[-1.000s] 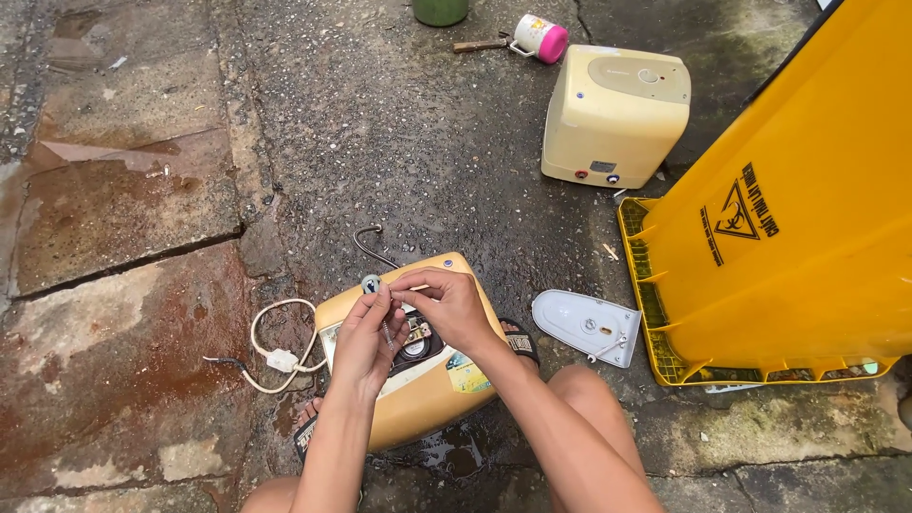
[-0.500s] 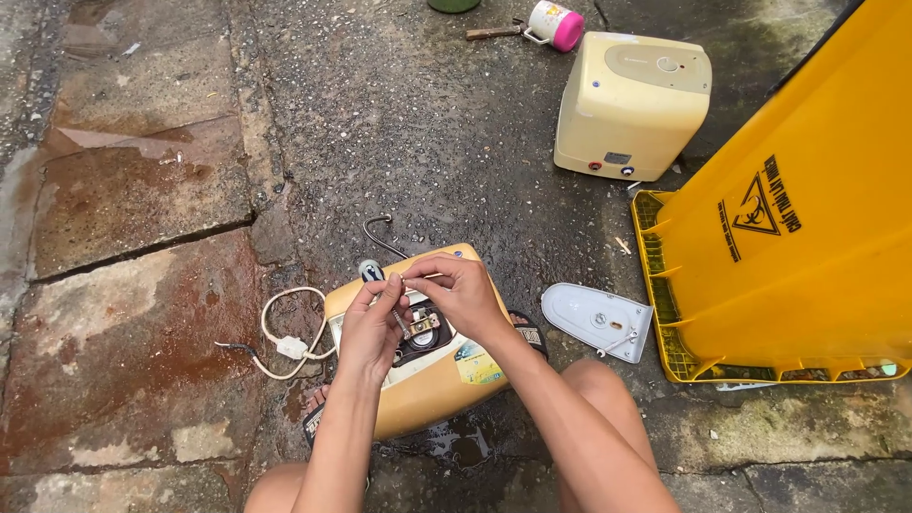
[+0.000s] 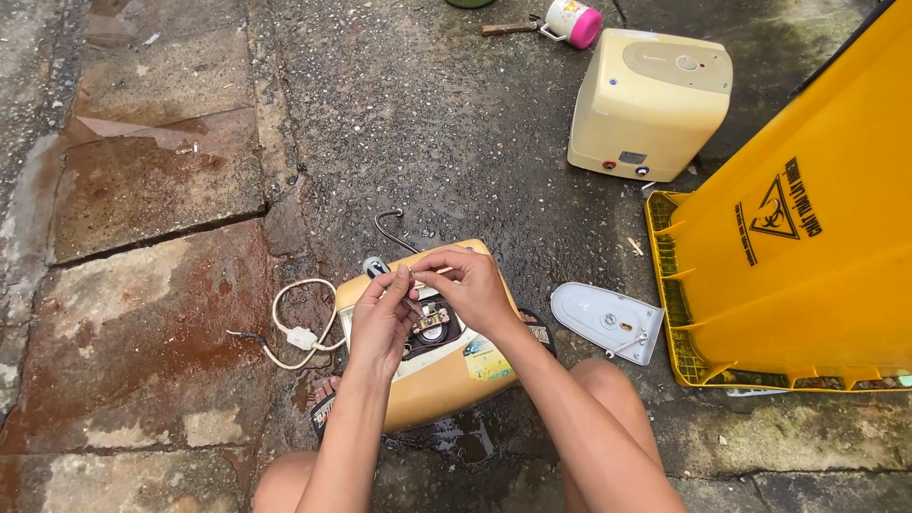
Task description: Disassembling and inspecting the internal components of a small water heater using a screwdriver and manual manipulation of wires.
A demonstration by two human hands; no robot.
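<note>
Head view: wet, gritty asphalt lies under both hands, with cracked, rust-stained stone slabs [image 3: 142, 313] off to the left hand's side. The left hand [image 3: 380, 323] and right hand [image 3: 472, 288] meet fingertip to fingertip, pinching a small thin part above the opened yellow water heater [image 3: 446, 380], smooth plastic with its grey innards bared. A white cord [image 3: 299, 332] loops beside the left hand. Right of the right hand lies a pale cover plate [image 3: 608, 321]; beyond it a tipped yellow bin [image 3: 798, 275] bears a black triangular warning sign. Farther ahead stands a cream boxy heater [image 3: 651, 100].

Yellow heater [image 3: 446, 380] flat on pavement, cover off, maybe wiring exposed.
</note>
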